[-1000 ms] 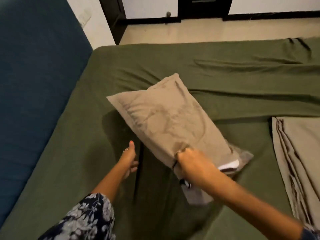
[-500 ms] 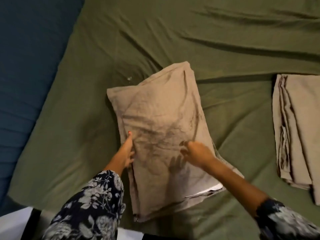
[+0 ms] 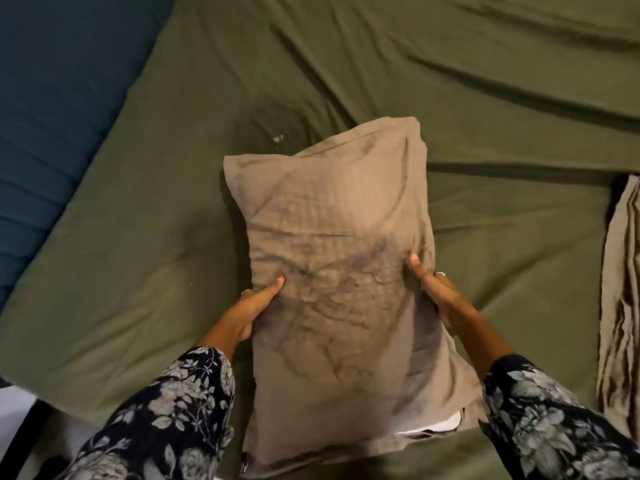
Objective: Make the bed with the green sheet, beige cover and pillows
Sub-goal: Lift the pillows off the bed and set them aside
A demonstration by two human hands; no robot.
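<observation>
A beige pillow [image 3: 336, 237] is held upright over the green sheet [image 3: 156, 237] that covers the bed. My left hand [image 3: 249, 306] grips its left edge, thumb on the front face. My right hand [image 3: 436, 292] grips its right edge, fingers behind the pillow. The white inner pillow [image 3: 446, 422] shows at the open bottom end of the case. The folded beige cover [image 3: 620, 306] lies on the sheet at the right edge of view. The sheet has long wrinkles toward the far side.
A dark blue padded headboard [image 3: 62, 98] runs along the bed's left side. The sheet's near left corner [image 3: 41, 379] hangs over the mattress edge, with white floor below it. A small pale speck [image 3: 278, 137] lies on the sheet behind the pillow.
The pillow has turned from lying slanted on the sheet to upright between both hands. My right hand moved from the pillow's lower middle to its right edge. The view tilted down.
</observation>
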